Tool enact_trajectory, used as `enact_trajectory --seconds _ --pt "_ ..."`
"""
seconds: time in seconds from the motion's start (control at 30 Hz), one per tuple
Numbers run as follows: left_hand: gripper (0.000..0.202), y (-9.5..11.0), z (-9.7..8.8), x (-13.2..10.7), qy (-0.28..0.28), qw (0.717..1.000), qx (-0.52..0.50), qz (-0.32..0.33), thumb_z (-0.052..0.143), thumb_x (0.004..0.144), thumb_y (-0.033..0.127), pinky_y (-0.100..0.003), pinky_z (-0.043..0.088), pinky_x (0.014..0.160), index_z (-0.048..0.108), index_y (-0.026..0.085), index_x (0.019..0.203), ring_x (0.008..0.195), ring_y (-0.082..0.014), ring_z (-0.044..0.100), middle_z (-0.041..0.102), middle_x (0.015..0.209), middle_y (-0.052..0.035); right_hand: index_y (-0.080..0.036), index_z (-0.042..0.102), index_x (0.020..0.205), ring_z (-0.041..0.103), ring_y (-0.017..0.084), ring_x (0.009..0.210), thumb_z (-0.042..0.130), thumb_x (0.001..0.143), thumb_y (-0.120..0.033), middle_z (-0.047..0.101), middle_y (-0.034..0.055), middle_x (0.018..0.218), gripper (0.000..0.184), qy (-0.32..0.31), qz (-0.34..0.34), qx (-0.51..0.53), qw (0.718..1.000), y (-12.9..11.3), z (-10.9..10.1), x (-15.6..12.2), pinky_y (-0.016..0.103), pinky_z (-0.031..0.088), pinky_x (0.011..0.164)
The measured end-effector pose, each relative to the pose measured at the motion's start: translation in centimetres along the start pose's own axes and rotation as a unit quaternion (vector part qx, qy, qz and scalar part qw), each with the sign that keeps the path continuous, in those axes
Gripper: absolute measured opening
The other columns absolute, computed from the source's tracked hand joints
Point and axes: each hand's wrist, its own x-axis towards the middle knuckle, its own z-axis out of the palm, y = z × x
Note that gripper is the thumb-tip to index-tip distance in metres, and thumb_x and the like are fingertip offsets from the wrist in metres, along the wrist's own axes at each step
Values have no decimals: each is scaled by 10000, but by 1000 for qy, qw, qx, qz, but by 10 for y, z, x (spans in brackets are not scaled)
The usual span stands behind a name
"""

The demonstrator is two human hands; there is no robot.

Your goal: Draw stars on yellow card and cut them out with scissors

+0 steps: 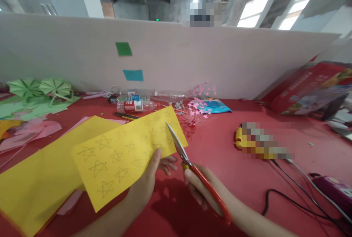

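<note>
My left hand [151,173] grips a strip of yellow paper [115,163] by its lower edge, thumb on top and fingers beneath. Several stars are drawn in pencil across the paper. My right hand [205,185] is closed around the red handles of a pair of scissors [181,149]. The blades point up and left and overlap the right part of the paper. They look nearly closed; whether they are cutting it I cannot tell. A small yellow bit shows by my right fingers, near the scissors' pivot.
More yellow sheets [55,156] lie at left, beside green paper [35,105] and pink paper [33,134]. Behind are plastic bottles [133,106], a utility knife [126,116] and pink star decorations [198,107]. At right are a yellow power strip [258,143] with cables and a red box [310,86].
</note>
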Motion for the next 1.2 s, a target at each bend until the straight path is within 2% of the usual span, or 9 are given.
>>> enact_trajectory --seconds 0.1,0.37,0.63,0.87,0.97,1.1,1.2 --pt "582 3 2 -2 -4 1000 6 -6 463 766 697 -323 495 687 705 169 722 610 -184 614 708 670 -61 -191 436 678 346 44 314 381 648 -858 405 -82 397 670 1 -14 5 1000 2 -2 1 167 282 329" --pt "529 2 0 -1 11 1000 -3 -2 488 793 638 -297 495 669 690 160 692 597 -164 597 703 658 -64 -200 432 697 324 49 273 441 694 -760 388 -97 343 560 13 55 1 998 -4 -1 2 162 257 297" --pt "523 8 2 -4 -3 1000 20 1 511 771 636 -297 494 603 656 170 583 520 -166 592 656 546 -62 -190 436 670 371 50 325 399 702 -797 417 -75 419 610 15 -28 1 999 2 -4 2 169 295 338" --pt "560 8 3 -4 -28 999 10 -15 504 749 676 -283 496 585 653 160 589 555 -173 614 660 557 -68 -196 440 713 324 53 269 424 681 -794 387 -97 346 599 34 52 15 998 -1 -1 4 165 276 294" --pt "545 7 3 -4 -29 999 10 -13 509 757 659 -275 494 573 653 162 586 545 -166 606 661 555 -64 -192 447 719 323 53 274 411 683 -809 386 -96 360 619 22 20 41 999 3 -1 4 164 273 290" --pt "537 6 5 -6 -66 998 9 -19 495 777 643 -267 479 520 652 168 584 507 -161 586 648 532 -54 -183 459 724 336 47 299 415 694 -814 393 -90 403 634 19 -42 56 997 8 -2 5 156 280 304" --pt "518 6 6 -6 -72 997 10 -19 494 795 618 -263 476 508 660 173 590 500 -160 582 655 544 -55 -187 454 709 339 51 294 412 702 -809 393 -86 389 624 26 -20 61 998 8 -2 6 156 288 295"
